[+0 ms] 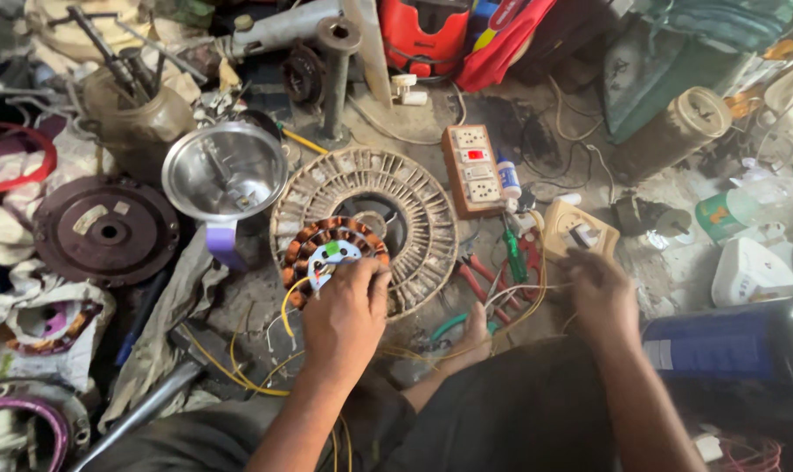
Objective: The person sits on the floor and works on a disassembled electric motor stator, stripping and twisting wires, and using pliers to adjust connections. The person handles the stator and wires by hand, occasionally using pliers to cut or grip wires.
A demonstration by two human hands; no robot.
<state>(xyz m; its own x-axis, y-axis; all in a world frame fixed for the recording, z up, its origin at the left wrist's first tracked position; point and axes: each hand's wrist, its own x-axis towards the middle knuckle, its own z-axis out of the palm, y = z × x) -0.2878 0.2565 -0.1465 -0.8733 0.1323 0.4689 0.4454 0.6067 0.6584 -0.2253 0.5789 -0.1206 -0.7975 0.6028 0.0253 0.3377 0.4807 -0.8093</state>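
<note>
Dim, flat, shadowless daylight, glare on the steel bowl (224,170), soft blur and wide-angle bending toward the edges.

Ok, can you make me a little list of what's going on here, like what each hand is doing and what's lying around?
left hand: grips the copper-wound motor coil, fingers on its edge
right hand: pinches thin wires
under the coil: round slotted metal ring
beside the ring: orange socket strip
tools: red pliers, green screwdriver
left side: shiny steel bowl, dark round disc
</note>
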